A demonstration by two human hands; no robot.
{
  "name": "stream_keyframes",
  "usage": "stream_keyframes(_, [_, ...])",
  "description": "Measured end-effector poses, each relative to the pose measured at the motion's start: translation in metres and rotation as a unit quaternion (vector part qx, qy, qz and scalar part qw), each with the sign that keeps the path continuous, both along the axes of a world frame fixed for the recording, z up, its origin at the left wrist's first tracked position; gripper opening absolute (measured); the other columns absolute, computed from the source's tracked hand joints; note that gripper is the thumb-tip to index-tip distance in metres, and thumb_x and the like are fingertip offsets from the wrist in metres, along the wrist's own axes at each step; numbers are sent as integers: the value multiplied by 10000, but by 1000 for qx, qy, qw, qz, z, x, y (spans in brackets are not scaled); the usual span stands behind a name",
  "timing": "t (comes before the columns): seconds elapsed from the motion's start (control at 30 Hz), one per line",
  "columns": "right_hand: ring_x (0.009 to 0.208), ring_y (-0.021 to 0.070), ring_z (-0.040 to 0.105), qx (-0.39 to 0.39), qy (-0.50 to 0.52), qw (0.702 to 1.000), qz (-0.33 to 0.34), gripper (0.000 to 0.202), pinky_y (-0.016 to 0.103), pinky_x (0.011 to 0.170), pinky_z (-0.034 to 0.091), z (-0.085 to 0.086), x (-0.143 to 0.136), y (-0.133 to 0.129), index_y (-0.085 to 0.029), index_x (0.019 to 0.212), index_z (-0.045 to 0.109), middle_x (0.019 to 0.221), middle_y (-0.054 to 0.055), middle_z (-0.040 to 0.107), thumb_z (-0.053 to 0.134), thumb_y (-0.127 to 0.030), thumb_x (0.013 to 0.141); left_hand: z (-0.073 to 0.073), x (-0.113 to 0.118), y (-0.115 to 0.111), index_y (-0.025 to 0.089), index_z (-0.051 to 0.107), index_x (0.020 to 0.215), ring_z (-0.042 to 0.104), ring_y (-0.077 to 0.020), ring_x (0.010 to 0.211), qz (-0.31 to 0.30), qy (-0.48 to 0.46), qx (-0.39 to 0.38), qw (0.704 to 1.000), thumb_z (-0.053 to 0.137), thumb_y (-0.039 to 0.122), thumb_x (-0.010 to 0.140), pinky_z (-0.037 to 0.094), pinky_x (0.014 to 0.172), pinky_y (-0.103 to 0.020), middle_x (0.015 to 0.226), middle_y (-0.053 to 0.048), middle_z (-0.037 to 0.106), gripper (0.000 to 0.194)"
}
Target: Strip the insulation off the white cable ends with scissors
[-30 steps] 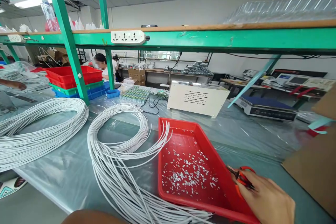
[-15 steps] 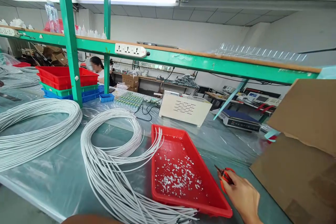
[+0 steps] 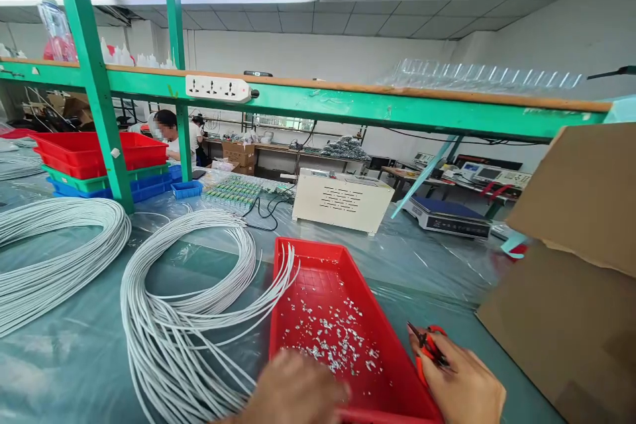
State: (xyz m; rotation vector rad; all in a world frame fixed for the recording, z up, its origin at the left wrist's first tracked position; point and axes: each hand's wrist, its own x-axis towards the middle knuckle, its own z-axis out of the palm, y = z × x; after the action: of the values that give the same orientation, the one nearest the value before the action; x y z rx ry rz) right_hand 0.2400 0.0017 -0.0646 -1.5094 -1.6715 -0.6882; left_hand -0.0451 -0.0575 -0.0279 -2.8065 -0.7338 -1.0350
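My right hand (image 3: pixel 464 377) is closed round pliers (image 3: pixel 426 343) with red-orange handles and dark, pointed jaws, beside the right wall of a red tray (image 3: pixel 392 344). Small silvery-white scraps (image 3: pixel 338 344) are scattered over the tray's floor. At the tray's near left corner is my left hand (image 3: pixel 298 387), smeared by motion; whatever its fingers hold, if anything, cannot be made out. Left of the tray lies a coiled bundle of white cables (image 3: pixel 163 324). Some of its ends reach over the tray's far left rim, while its near ends are hidden behind my left hand.
A second white cable coil (image 3: pixel 64 258) lies at the left. Behind stand stacked red, green and blue trays (image 3: pixel 74 152), a cream box-shaped machine (image 3: pixel 342 202) and a scale (image 3: pixel 444 217). Cardboard (image 3: pixel 561 324) rises at the right. A green shelf frame (image 3: pixel 348 109) spans the bench; a person (image 3: pixel 169 136) sits beyond.
My left hand has come up from the bottom edge to the tray's near left corner. My right hand still grips the pliers. The view has shifted slightly to the right.
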Motion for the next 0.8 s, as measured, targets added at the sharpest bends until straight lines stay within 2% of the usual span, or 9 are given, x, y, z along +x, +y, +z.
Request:
stream_keyframes(0.03, [532, 175, 578, 4, -4, 1000, 6, 330, 235, 495, 379, 1, -1, 0, -197, 649, 665, 551, 31, 642, 459, -399, 810, 6, -3, 11, 170, 503, 1147, 568, -212, 890, 118, -23, -48, 992, 477, 218, 854, 485, 738, -353, 1019, -108, 616, 298])
stream_keyframes(0.1, [533, 174, 581, 10, -18, 1000, 24, 336, 236, 503, 387, 2, -2, 0, -193, 660, 673, 559, 35, 646, 448, -386, 819, 17, -6, 37, 176, 472, 1194, 530, -238, 1010, 310, 35, -117, 943, 486, 256, 851, 441, 844, -382, 1114, -110, 578, 353])
stream_keyframes(0.2, [537, 177, 581, 6, -26, 998, 49, 322, 246, 513, 389, 2, -4, 0, -194, 676, 673, 578, 35, 655, 440, -359, 823, 24, -5, 78, 128, 528, 1114, 520, -262, 1029, 383, 62, -145, 910, 560, 277, 816, 419, 867, -439, 1115, -126, 559, 335])
stream_keyframes(0.23, [532, 177, 577, 1, -25, 998, 56, 308, 250, 514, 385, 3, -5, 0, -197, 674, 668, 576, 32, 655, 443, -346, 821, 23, -3, 91, 151, 537, 1088, 543, -228, 995, 397, 70, -157, 902, 537, 281, 838, 440, 841, -431, 1104, -86, 559, 282])
stream_keyframes(0.37, [507, 170, 562, -16, -13, 995, 96, 253, 261, 530, 374, 6, -9, -1, -196, 658, 641, 576, 25, 654, 457, -285, 807, 15, 10, 129, 154, 523, 1107, 558, -213, 967, 436, 69, -200, 875, 517, 266, 855, 473, 802, -406, 1124, -82, 545, 276])
stream_keyframes(0.5, [506, 167, 562, -32, 1, 994, 109, 240, 256, 524, 360, 8, -13, -3, -195, 642, 620, 590, 26, 659, 456, -273, 799, 16, 18, 150, 143, 509, 1127, 555, -218, 968, 430, 44, -274, 859, 513, 266, 856, 473, 802, -420, 1140, -91, 534, 298])
stream_keyframes(0.6, [485, 167, 546, -37, 19, 992, 119, 246, 260, 525, 352, 9, -17, -4, -192, 621, 607, 559, 26, 642, 452, -269, 795, 25, 17, 156, 145, 505, 1131, 556, -216, 964, 384, 15, -358, 851, 512, 265, 857, 476, 797, -417, 1142, -92, 532, 300])
stream_keyframes(0.7, [501, 168, 556, -46, 40, 988, 145, 207, 262, 546, 363, 11, -20, -6, -189, 639, 613, 564, 20, 641, 474, -244, 782, 35, 12, 150, 141, 519, 1099, 581, -193, 887, 280, -20, -467, 839, 505, 274, 861, 498, 739, -375, 1073, -77, 562, 273])
stream_keyframes(0.8, [557, 172, 581, -66, 69, 979, 179, 147, 262, 578, 386, 11, -24, -8, -189, 699, 638, 624, 22, 666, 508, -209, 765, 43, 9, 132, 131, 541, 1055, 584, -133, 705, 137, -57, -575, 805, 523, 301, 842, 497, 616, -276, 838, -32, 596, 272])
